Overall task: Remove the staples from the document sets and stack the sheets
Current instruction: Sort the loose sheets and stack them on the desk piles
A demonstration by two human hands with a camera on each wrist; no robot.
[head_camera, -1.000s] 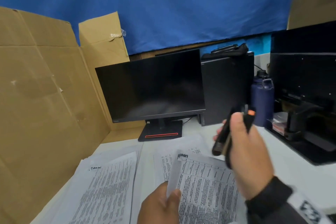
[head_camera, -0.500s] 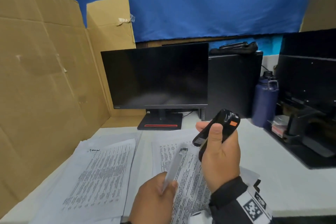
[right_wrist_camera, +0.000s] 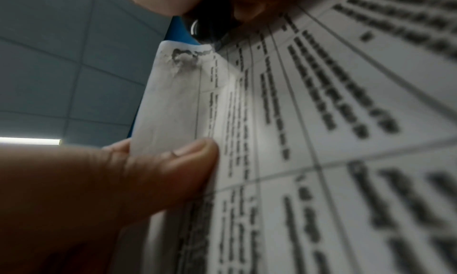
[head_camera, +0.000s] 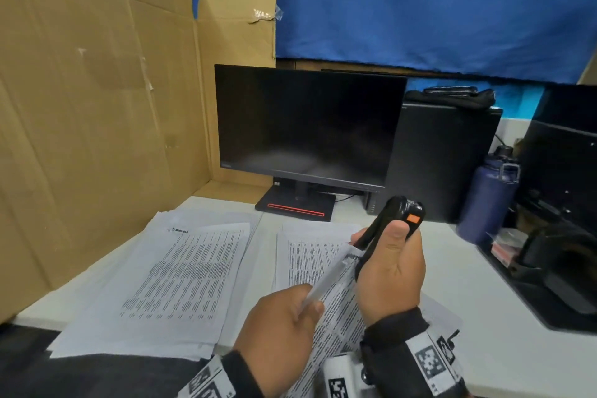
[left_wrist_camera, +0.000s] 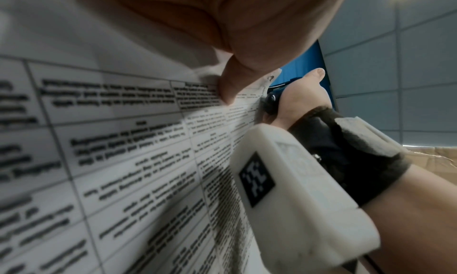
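Note:
My left hand [head_camera: 310, 305] pinches the side edge of a printed document set [head_camera: 336, 300] and holds it tilted up off the desk. In the right wrist view its thumb [right_wrist_camera: 173, 167] lies on the page margin, and the set's top corner [right_wrist_camera: 180, 57] is crumpled and torn. My right hand [head_camera: 387, 236] grips a black staple remover [head_camera: 399, 216] with an orange button. The tool's lower end sits at that top corner. The left wrist view shows the remover [left_wrist_camera: 270, 100] touching the corner; whether a staple sits there I cannot tell.
A pile of printed sheets [head_camera: 181, 275] lies on the white desk [head_camera: 484, 349] at the left, and another pile [head_camera: 310, 245] lies under the held set. Behind stand a monitor [head_camera: 307, 126], a black computer case [head_camera: 442, 158] and a blue bottle [head_camera: 487, 200]. Cardboard [head_camera: 97, 107] walls the left.
My right hand has brought the staple remover down and left, onto the top corner of the held set. My left hand keeps its pinch and has angled the set towards the tool.

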